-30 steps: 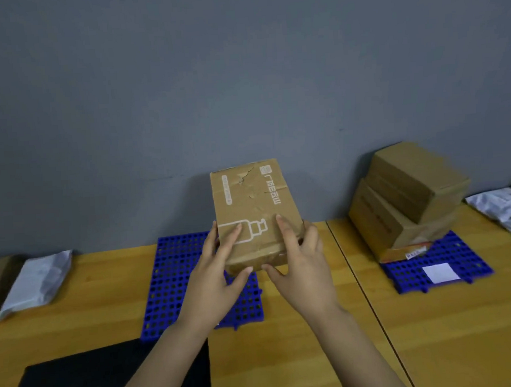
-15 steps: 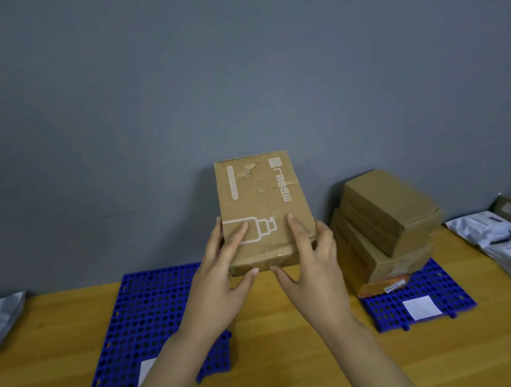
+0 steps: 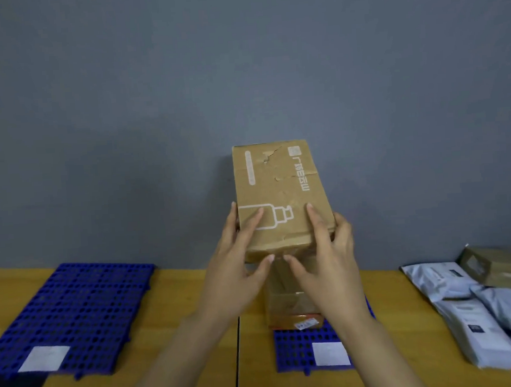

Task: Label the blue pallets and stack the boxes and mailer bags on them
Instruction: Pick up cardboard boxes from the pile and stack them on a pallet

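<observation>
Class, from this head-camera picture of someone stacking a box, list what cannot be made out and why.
- Head view: the stack on the right pallet is largely hidden behind the held box, left hand and right hand; its boxes cannot be counted.
- Head view: contact between held box and stack, hidden by the hands.
- Head view: any writing on the left label and right label, too blurred.
- Head view: mailer bags, cut off by the right edge.

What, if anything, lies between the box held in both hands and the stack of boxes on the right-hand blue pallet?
Nothing visible. The held box hangs above the stacked boxes on the pallet; only the left hand and right hand gripping it overlap that gap.
</observation>
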